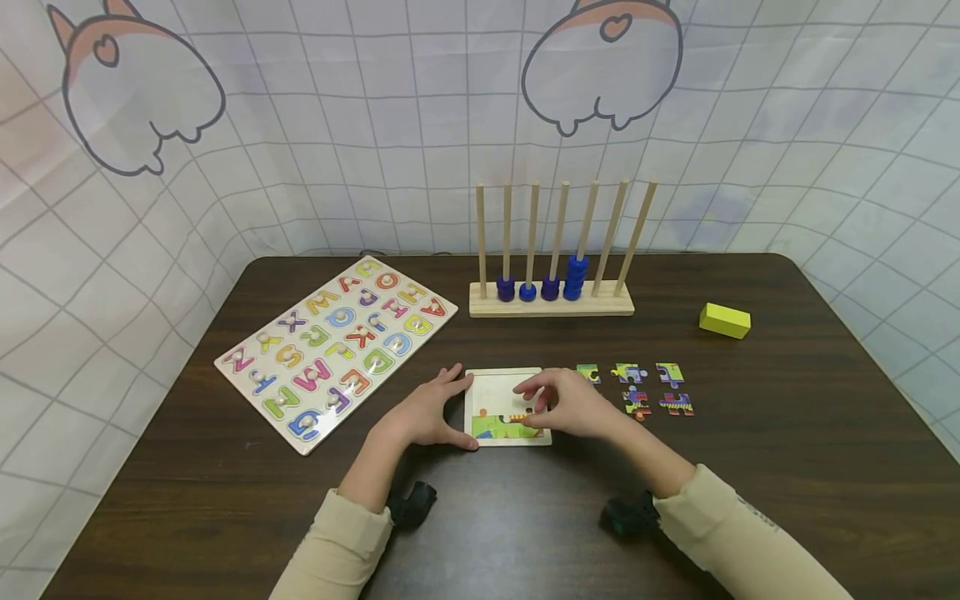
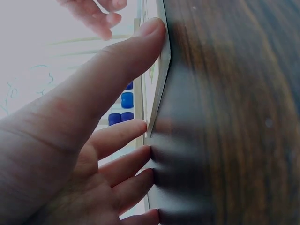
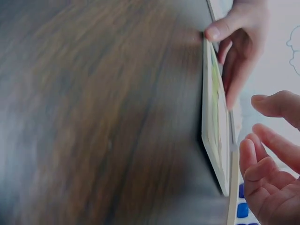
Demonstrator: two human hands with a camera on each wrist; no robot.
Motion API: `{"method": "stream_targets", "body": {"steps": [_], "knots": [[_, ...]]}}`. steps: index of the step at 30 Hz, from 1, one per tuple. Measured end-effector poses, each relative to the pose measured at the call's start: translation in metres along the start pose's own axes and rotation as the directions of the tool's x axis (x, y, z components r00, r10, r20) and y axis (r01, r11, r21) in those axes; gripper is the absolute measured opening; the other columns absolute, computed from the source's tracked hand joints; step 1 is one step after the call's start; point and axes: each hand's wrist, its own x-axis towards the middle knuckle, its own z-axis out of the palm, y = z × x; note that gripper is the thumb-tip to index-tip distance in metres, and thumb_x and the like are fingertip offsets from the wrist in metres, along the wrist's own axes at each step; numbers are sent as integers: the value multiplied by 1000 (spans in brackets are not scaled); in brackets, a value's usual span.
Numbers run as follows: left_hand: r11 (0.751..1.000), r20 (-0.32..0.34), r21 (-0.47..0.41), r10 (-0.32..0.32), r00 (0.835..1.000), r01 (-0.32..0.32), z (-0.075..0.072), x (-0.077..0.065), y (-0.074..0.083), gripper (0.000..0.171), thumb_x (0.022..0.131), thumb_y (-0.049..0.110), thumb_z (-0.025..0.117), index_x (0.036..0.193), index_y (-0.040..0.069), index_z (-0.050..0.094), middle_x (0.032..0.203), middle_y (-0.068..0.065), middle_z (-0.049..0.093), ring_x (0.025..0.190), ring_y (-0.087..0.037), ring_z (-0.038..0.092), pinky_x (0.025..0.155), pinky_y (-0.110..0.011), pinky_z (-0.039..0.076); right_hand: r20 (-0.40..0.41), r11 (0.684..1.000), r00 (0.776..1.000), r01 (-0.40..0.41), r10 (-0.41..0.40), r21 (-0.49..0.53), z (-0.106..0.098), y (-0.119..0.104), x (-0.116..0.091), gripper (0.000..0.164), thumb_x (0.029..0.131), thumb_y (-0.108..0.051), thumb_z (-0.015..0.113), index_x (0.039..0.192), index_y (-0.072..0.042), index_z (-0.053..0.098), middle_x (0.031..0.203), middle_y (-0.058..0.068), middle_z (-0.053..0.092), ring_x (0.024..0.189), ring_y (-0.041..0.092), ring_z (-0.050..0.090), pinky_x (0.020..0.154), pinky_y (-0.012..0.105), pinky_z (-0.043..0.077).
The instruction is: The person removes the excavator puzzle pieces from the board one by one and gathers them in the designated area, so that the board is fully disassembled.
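A small white puzzle tray lies between both hands, with joined green puzzle pieces along its near side. My left hand spans the tray's left side, the thumb at the near corner and a fingertip at the far one. In the left wrist view its other fingertips rest on the table. Over the tray's right part hovers my right hand. The right wrist view shows its thumb and index finger apart with nothing between them, the other fingers loosely curled. Part of the tray is hidden beneath this hand.
Several loose puzzle pieces lie right of the tray. A letter board with knobbed letters is at the left. Behind stands a wooden peg rack with blue beads. A yellow block sits at the right on the dark table.
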Motion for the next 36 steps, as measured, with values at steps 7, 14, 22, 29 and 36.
{"method": "stream_targets", "body": {"steps": [7, 14, 22, 29, 36], "knots": [[999, 11, -2, -43, 999, 43, -3, -3, 7, 96, 64, 37, 83, 143, 13, 33, 151, -7, 16, 138, -28, 10, 106, -48, 22, 39, 1000, 999, -6, 6, 3, 12, -8, 10, 36, 72, -11, 76, 106, 0, 66, 83, 5, 63, 63, 9, 54, 54, 21, 45], [1000, 12, 11, -27, 1000, 27, -2, -2, 6, 94, 65, 38, 82, 142, 14, 35, 151, -8, 17, 138, -29, 10, 105, -49, 22, 74, 1000, 997, 1, -2, 6, 24, -13, 17, 39, 70, -10, 77, 106, 2, 66, 82, 5, 62, 60, 5, 54, 56, 20, 45], [1000, 3, 0, -11, 1000, 11, -3, -2, 5, 94, 64, 36, 82, 142, 13, 35, 151, -9, 17, 138, -30, 11, 105, -49, 23, 69, 1000, 998, 2, 0, -31, 33, -16, 24, 37, 70, -10, 78, 103, 2, 67, 80, 4, 62, 57, 6, 52, 54, 19, 45], [1000, 2, -7, -11, 1000, 11, -3, -2, 5, 94, 64, 36, 83, 142, 13, 35, 151, -9, 17, 137, -29, 11, 105, -49, 23, 77, 997, 997, -8, 14, -74, 36, -19, 26, 36, 68, -10, 79, 100, 1, 67, 81, 4, 58, 60, 8, 51, 54, 18, 43], [1000, 1, -2, 10, 1000, -10, -4, -2, 6, 94, 64, 35, 83, 141, 10, 35, 151, -11, 18, 137, -31, 12, 105, -49, 22, 78, 994, 997, -3, 11, -106, 37, -19, 26, 34, 68, -9, 79, 99, 0, 68, 82, 5, 57, 62, 11, 51, 56, 19, 43]]}}
